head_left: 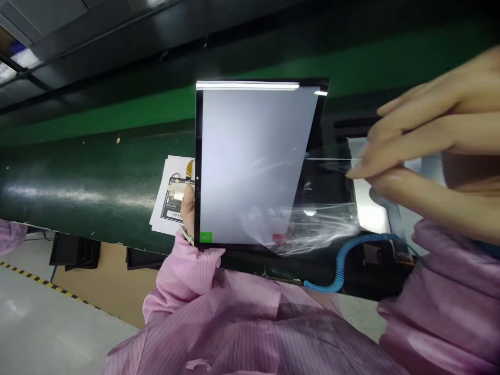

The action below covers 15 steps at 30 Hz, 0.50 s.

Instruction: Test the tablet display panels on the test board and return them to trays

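Observation:
A tablet-like display (253,161) with a lit pale screen stands upright in the middle, a green patch at its lower left and a red one at its lower right. My left hand (188,208) grips its left edge, mostly hidden behind it. A clear, wrinkled film (328,226) stretches from the screen's right side toward my right hand (425,130). That hand, somewhat blurred, pinches the film between thumb and fingers. Behind the display on the left, an opened device with a battery and circuit board (174,200) lies on white sheets (159,221).
A green work surface (78,177) runs across the view. A coiled blue cord (340,265) hangs at the lower right, near a white object (371,208). Black trays (74,251) sit below the bench's front edge at the left. A pink sleeve (11,235) shows at the far left.

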Each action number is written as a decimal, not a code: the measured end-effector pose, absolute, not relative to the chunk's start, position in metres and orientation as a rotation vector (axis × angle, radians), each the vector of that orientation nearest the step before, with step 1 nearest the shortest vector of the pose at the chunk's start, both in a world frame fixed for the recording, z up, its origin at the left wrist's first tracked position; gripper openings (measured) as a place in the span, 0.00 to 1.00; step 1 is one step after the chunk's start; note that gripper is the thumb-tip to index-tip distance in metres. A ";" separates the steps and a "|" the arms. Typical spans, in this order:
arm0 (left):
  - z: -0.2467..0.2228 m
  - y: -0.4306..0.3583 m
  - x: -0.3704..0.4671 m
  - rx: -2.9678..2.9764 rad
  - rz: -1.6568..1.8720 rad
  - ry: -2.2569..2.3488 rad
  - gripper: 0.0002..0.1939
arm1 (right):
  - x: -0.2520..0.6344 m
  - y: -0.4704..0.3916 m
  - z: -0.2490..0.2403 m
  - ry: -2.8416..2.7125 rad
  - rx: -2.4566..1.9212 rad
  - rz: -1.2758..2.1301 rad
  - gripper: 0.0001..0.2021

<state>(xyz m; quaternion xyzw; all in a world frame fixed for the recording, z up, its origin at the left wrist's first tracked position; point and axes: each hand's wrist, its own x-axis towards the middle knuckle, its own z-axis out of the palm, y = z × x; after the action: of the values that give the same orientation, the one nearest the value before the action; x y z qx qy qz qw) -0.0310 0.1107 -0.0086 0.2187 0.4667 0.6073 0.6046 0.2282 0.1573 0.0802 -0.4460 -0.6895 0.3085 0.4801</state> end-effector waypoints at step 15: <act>-0.035 0.094 -0.041 0.417 1.656 1.062 0.24 | 0.232 0.177 0.050 -1.677 -0.928 0.594 0.20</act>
<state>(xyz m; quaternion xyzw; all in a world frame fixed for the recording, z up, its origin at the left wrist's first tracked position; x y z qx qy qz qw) -0.0414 0.0936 -0.0346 0.1753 0.4461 0.6952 0.5357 0.2322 0.1765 0.0497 -0.3900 -0.7046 0.2496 0.5377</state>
